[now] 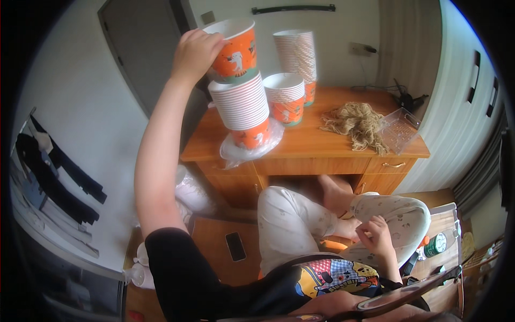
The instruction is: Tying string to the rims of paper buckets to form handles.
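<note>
My left hand is stretched up and far out, its fingers over the rim of an orange paper cup with a white animal printed on it. That cup sits just over the top of a tall stack of nested paper cups, and I cannot tell whether it touches it. The stack stands on a crumpled clear plastic bag on the desk. My right hand hovers over my lap with its fingers curled in; whatever they may hold is hidden.
On the wooden desk are a short stack of cups, a taller stack behind it, a heap of beige yarn and a clear plastic tray. A phone lies to my left. A green-labelled container stands at my right.
</note>
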`<state>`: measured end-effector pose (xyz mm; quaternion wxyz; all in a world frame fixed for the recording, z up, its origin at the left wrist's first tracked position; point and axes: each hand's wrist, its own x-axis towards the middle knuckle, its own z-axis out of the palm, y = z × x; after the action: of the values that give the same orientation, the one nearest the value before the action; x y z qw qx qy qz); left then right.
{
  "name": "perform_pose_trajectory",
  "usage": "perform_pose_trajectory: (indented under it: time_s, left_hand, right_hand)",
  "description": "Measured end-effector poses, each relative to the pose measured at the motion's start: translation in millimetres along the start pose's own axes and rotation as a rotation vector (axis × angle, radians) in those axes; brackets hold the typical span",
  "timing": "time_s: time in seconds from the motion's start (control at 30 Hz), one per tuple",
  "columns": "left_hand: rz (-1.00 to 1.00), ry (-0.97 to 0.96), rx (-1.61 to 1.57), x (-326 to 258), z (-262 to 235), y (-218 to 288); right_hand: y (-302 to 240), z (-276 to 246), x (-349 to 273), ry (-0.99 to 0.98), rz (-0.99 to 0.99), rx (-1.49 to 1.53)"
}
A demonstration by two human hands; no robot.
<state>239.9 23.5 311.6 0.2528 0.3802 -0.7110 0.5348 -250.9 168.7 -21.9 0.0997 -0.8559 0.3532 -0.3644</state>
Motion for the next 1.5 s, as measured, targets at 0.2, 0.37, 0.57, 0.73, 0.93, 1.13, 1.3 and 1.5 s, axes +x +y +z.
perform_pose_trajectory:
  time_s: [0.2,0.37,0.57,0.73,0.93,1.13,1.3,1.5]
  left_hand:
    - [-0.084,0.175,-0.413,-2.0,-43.1,70.3]
    - [-0.304,0.116,-1.106,-36.8,-49.4,176.0]
    - [-0.313,0.49,-2.229,-97.0,-12.8,307.9]
    - [-0.49,0.761,-1.806,-116.0,5.4,392.3]
    - [-1.326,0.21,-2.39,-216.0,59.3,402.6]
    - [-1.348,-0.171,-1.886,-175.2,-23.1,391.2]
    - [-1.143,-0.267,-2.02,-159.2,-71.1,400.1]
    - [-1.061,-0.116,-1.994,-163.9,-80.9,412.4]
  right_hand:
    - [-12.6,3.0,-4.4,0.006,0.045,0.07]
    - [-19.9,10.1,-3.4,0.17,0.208,0.568]
    - [-2.9,35.5,-0.3,-0.181,0.477,1.725]
    - [-1.3,65.1,-26.3,-0.377,0.266,2.134]
    - [-0.4,57.9,-31.5,-0.314,0.377,2.16]
    - [-18.4,28.8,-14.0,0.178,0.492,1.608]
    - [-26.2,20.4,-11.8,0.254,0.49,1.338]
    - [-54.0,28.8,-1.2,0.22,0.326,1.135]
